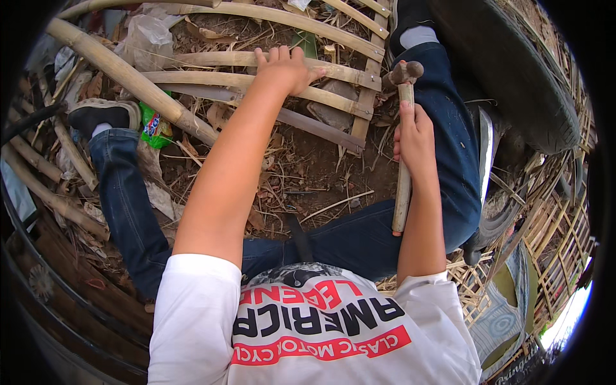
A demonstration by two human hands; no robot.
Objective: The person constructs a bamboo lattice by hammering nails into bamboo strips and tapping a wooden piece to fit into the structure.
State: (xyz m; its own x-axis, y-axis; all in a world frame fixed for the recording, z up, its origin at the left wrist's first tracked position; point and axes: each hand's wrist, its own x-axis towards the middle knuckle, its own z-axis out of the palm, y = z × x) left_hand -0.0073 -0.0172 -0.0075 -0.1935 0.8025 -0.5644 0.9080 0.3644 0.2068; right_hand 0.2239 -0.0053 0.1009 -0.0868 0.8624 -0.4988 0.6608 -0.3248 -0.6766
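My right hand (416,138) is wrapped round the pale wooden handle of a hammer (405,90), held upright by my right leg with its rusty head at the far end. Fingers stretched out, my left hand (282,69) presses flat on a bamboo slat (343,72). This slat belongs to a frame of several split bamboo strips, nailed at their right ends to a crosspiece (367,96). Small nail heads show along that crosspiece. The hammer head is just right of the crosspiece, apart from it.
A thick bamboo pole (128,74) slants across the left. A black tyre (513,70) stands at the right, beside my leg. Bamboo lattice (558,237) lies at the far right. Dry leaves, plastic scraps and a green wrapper (155,126) litter the soil.
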